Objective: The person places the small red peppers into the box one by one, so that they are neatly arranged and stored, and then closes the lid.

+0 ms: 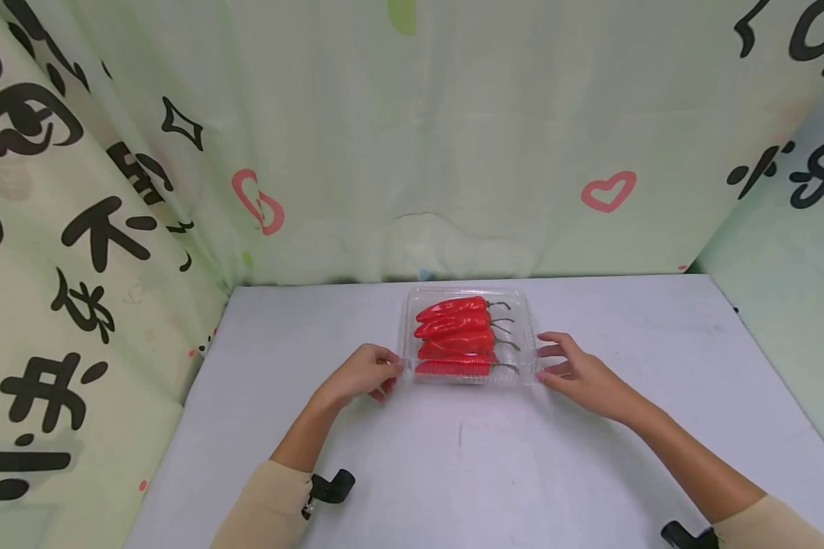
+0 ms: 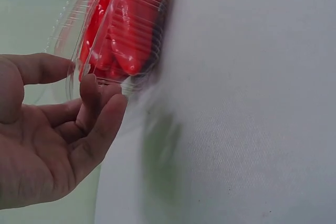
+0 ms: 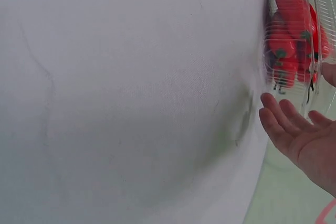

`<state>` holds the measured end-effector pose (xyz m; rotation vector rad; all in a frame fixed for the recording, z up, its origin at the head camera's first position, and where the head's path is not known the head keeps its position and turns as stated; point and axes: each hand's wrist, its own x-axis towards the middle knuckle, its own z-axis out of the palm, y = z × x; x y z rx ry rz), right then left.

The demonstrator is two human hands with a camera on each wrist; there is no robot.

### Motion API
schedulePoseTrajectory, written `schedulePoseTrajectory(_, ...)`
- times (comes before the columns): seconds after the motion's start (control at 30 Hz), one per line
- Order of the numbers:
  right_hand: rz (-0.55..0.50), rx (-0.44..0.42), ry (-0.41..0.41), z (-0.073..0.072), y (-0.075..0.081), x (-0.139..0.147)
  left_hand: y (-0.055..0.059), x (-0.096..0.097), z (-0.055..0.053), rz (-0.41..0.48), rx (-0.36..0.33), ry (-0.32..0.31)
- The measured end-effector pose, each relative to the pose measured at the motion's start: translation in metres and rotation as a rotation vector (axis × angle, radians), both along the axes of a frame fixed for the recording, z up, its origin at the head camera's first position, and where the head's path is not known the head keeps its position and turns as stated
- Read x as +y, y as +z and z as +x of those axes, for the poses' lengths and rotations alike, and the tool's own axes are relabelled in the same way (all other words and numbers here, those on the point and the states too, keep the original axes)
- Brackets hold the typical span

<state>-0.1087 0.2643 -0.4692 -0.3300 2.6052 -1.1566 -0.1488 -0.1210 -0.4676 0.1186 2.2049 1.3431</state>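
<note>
A clear plastic clamshell box [image 1: 470, 377] lies near the far edge of the white table, its ribbed wall facing the near side. Several red peppers [image 1: 456, 324] with thin dark stems lie side by side in it, stems to the right. My left hand [image 1: 367, 372] pinches the rim at the box's near left corner between thumb and fingers; the left wrist view shows the rim [image 2: 70, 85] there. At the near right corner is my right hand [image 1: 580, 379], thumb at the rim and the other fingers loosely spread along the right side.
The white table [image 1: 453, 473] extends in front of the box and to both sides. A pale green curtain [image 1: 467, 152] with dark characters and pink hearts hangs behind and along the sides. Dark wrist mounts [image 1: 333, 486] sit at both beige sleeves.
</note>
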Motion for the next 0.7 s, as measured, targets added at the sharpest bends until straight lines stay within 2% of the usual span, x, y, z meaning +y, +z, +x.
schedulePoseTrajectory(0.13, 0.016, -0.105, 0.008, -0.003, 0.0, 0.0, -0.001, 0.0, -0.001, -0.007, 0.003, -0.032)
schedulePoseTrajectory(0.43, -0.076, -0.239, 0.162, -0.015, -0.005, 0.007, -0.006, -0.005, 0.0, 0.001, -0.003, -0.062)
schedulePoseTrajectory(0.7, -0.129, -0.286, 0.147, -0.019, -0.003, 0.004, -0.006, -0.003, 0.001, 0.015, -0.008, -0.081)
